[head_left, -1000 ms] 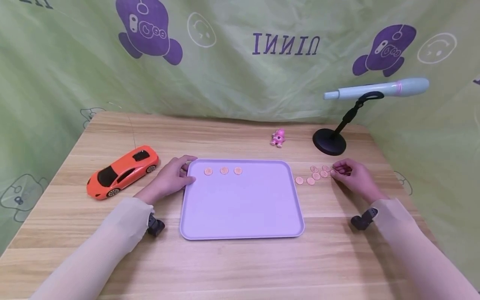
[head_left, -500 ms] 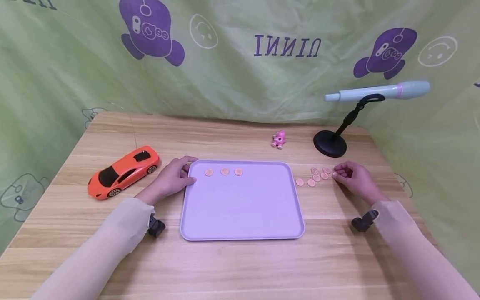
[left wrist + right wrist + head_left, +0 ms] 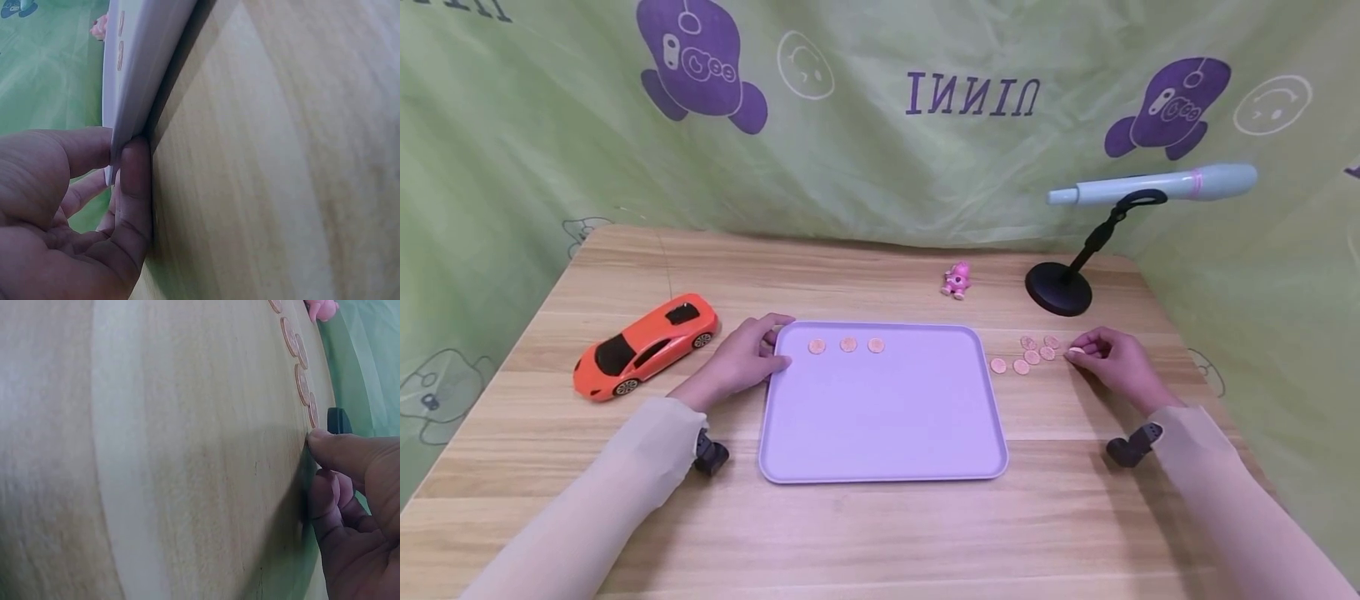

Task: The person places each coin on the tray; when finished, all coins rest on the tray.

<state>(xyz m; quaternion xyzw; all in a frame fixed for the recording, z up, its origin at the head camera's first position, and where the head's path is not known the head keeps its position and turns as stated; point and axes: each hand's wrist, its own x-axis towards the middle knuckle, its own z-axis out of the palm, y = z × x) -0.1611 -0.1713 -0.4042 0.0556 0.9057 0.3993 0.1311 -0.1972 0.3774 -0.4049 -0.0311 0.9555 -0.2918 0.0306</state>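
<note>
A lilac tray (image 3: 883, 417) lies on the table, with 3 copper-coloured coins (image 3: 848, 344) in a row along its far side. My left hand (image 3: 741, 354) grips the tray's left rim near the far corner; in the left wrist view the thumb and a finger (image 3: 134, 169) pinch that edge. Right of the tray, several more coins (image 3: 1032, 357) lie close together on the wood. Just beside them my right hand (image 3: 1112, 362) pinches a coin (image 3: 1077, 350) between thumb and fingertips. In the right wrist view the fingers hide that coin.
An orange toy car (image 3: 646, 346) stands left of my left hand. Behind the tray sits a small pink figurine (image 3: 957, 281). At the back right, a black stand (image 3: 1060, 287) holds a pale blue microphone (image 3: 1157, 185). Green printed cloth (image 3: 865, 167) hangs behind the table.
My right hand has shifted slightly toward me and right, and the pinched coin now shows more clearly at its fingertips. The left hand, tray and other coins stay in place.
</note>
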